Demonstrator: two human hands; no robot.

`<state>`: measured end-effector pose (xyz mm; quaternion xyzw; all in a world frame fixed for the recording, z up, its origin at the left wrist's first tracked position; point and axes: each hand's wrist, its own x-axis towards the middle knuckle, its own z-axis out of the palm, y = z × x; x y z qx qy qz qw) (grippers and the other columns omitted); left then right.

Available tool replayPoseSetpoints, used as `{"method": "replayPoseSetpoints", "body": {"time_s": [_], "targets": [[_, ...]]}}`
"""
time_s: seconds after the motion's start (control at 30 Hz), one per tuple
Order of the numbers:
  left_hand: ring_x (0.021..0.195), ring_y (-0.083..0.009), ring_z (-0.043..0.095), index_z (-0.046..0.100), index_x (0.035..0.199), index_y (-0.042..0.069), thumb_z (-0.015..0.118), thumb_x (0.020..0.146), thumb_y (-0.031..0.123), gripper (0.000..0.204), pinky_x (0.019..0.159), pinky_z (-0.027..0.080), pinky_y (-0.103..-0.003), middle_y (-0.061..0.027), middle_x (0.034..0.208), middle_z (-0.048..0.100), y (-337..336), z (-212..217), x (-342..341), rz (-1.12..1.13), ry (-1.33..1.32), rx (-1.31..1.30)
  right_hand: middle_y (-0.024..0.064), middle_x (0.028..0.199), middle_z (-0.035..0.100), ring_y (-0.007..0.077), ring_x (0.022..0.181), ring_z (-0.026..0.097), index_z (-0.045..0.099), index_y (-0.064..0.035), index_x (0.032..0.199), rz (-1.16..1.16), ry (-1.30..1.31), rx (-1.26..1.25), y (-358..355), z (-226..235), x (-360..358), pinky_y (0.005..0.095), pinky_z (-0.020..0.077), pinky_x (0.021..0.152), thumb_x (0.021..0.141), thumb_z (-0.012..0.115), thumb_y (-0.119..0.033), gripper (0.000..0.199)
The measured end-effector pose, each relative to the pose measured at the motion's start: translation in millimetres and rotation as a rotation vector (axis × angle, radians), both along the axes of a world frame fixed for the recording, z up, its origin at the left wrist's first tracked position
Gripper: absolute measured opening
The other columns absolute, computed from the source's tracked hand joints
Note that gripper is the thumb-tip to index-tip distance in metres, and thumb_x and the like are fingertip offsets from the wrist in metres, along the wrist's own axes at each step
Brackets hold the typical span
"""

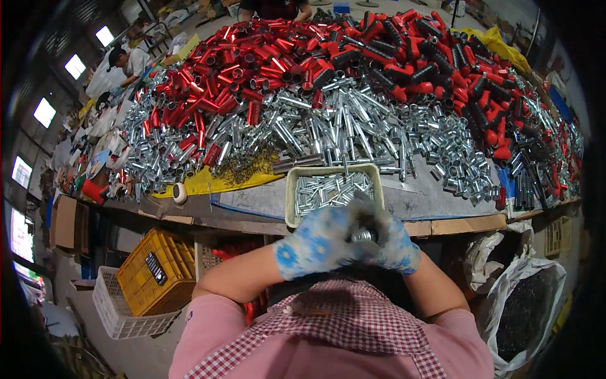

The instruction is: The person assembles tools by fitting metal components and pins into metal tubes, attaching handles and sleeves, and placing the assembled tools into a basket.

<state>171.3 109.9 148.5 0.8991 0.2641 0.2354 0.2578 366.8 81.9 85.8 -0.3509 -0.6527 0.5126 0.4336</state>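
Both my hands wear white gloves with blue flowers and dark, dirty fingers. They meet in front of my chest, just past the table's near edge. My left hand (pixel 322 240) and my right hand (pixel 391 243) close round a shiny round metal piece (pixel 362 236), its ringed end showing between them. The rest of the piece is hidden by the fingers, which are partly blurred. Right beyond my hands stands a cream plastic tray (pixel 290 201) filled with small silver pins (pixel 331 189). A thin metal rod (pixel 345 167) sticks up at its far side.
Piles of silver metal tubes (pixel 353 123), red tubes (pixel 221 69) and red-and-black handles (pixel 435 63) cover the table. A white round object (pixel 180 192) lies at the left on yellow cloth (pixel 221 182). Yellow crates (pixel 158 271) and a white sack (pixel 524 278) stand below. Another person (pixel 129 63) works far left.
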Motion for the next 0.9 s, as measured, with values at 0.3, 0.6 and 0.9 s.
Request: {"method": "replayPoseSetpoints", "body": {"time_s": [0.3,0.6,0.9], "targets": [[0.095,-0.0407,0.064,0.061,0.11,0.0,0.059,0.09,0.033,0.038,0.082,0.05,-0.048,-0.0262,0.102,0.066,125,-88,-85,1.086,0.37,-0.025,0.0048,0.083,0.059,0.0124,0.068,0.052,0.054,0.0006,0.117,-0.54,0.351,-0.059,36,-45,51,0.0269,0.0454,0.063,0.094,0.059,-0.03,0.038],[0.095,-0.039,0.061,0.061,0.105,-0.001,0.071,0.08,0.022,0.035,0.08,0.049,-0.045,-0.0232,0.101,0.062,115,-102,-98,0.985,0.112,0.334,0.0031,0.083,0.064,0.0107,0.071,0.057,0.06,0.0018,0.12,-0.514,-0.159,-0.251,37,5,77,0.0243,0.0442,0.061,0.092,0.057,-0.026,0.039],[0.089,-0.0332,0.065,0.065,0.112,0.0,0.076,0.075,0.019,0.043,0.08,0.052,-0.04,-0.0193,0.103,0.064,101,-93,-119,0.931,-0.096,0.386,0.0186,0.113,0.064,0.021,0.103,0.064,0.052,0.0033,0.13,-0.123,-0.127,-0.258,-2,28,39,0.0321,0.0493,0.088,0.089,0.061,-0.015,0.046]]}}
